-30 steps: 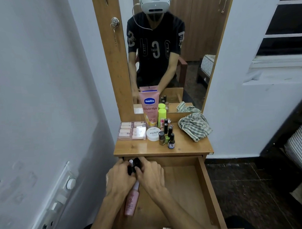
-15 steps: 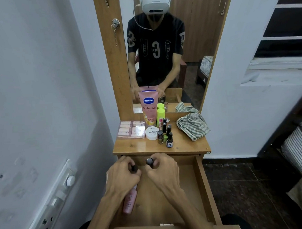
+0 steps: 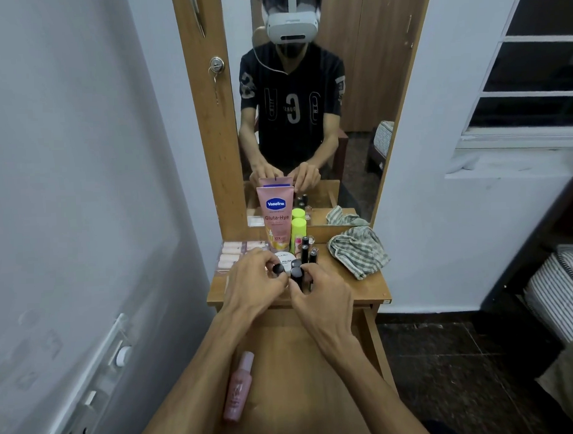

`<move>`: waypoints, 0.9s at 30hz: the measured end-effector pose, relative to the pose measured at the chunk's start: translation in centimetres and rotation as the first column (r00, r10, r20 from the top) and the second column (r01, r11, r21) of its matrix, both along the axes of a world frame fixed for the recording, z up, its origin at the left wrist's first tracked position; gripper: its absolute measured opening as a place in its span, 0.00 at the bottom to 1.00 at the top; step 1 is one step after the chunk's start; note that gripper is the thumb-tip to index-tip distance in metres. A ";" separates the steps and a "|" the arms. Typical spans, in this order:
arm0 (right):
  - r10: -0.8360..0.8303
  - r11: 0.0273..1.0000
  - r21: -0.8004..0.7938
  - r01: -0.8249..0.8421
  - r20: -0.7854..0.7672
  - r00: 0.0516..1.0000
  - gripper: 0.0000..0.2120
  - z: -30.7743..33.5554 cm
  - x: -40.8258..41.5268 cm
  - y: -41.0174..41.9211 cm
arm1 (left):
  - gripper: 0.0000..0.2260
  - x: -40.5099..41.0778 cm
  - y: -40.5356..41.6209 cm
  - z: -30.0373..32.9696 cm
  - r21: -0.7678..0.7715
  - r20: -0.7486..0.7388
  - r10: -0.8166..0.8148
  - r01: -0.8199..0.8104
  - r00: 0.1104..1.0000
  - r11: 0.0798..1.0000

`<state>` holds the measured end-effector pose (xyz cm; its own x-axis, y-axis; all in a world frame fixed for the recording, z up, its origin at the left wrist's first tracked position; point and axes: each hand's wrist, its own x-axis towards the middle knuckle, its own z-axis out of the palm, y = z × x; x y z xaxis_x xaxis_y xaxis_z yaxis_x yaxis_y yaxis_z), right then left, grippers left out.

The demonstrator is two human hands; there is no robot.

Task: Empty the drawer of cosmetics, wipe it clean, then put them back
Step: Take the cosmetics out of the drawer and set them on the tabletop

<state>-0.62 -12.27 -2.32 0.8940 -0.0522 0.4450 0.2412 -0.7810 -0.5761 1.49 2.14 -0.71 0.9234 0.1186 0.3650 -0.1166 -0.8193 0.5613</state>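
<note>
1. Drawer (image 3: 374, 350) stands pulled out nearest the viewer, its right wall running back toward the desk (image 3: 375, 288); most of its wooden floor is bare.
2. Against the drawer's left side a pink spray bottle (image 3: 238, 388) lies flat, cap pointing away, partly under the left forearm.
3. Both forearms cross the drawer and reach over the desk's front edge.
4. Left hand (image 3: 248, 284) curls its fingers around a small black-capped bottle (image 3: 278, 269); the grip is narrow.
5. Right hand (image 3: 320, 293) pinches another dark-capped bottle (image 3: 297, 275) just beside the first; the two caps nearly touch.
6. Just behind the hands stand more dark nail polish bottles (image 3: 307, 248) and a round white jar (image 3: 285, 257), tightly clustered.
7. At the desk's left rear lies a pink palette (image 3: 229, 254), partly hidden by the left hand.
8. A pink Vaseline tube (image 3: 276, 214) and a lime green bottle (image 3: 298, 229) stand upright against the mirror (image 3: 355, 84).
9. A checked cloth (image 3: 357, 250) lies crumpled at the right rear, reaching the desk's right edge; the front right corner is bare wood.
</note>
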 end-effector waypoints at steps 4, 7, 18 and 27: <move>-0.020 1.000 -0.020 0.020 0.013 1.000 0.08 -0.4 0.5 0.2 | 0.09 1.0 -0.1 -0.6 0.029 -0.024 -0.007 0.008 1.000 1.000; -0.029 0.999 -0.018 0.029 0.028 0.999 0.09 -0.5 0.8 0.3 | 0.10 1.4 -0.1 -0.9 0.019 -0.003 -0.027 0.027 1.000 0.999; -0.037 0.999 -0.014 0.038 0.019 0.999 0.16 -0.8 1.1 0.1 | 0.15 1.6 -0.1 -1.4 0.013 0.024 -0.072 0.072 0.997 0.997; -0.018 1.000 0.009 0.017 0.049 0.999 0.25 -0.8 -0.2 -0.2 | 0.17 -0.1 1.3 -2.3 -0.050 0.015 -0.072 0.073 0.997 0.996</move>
<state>-0.80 -12.47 -3.15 0.8702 -0.0718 0.4874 0.2553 -0.7804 -0.5708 1.37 3.44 -3.01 0.9253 0.0698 0.3727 -0.1827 -0.7793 0.5995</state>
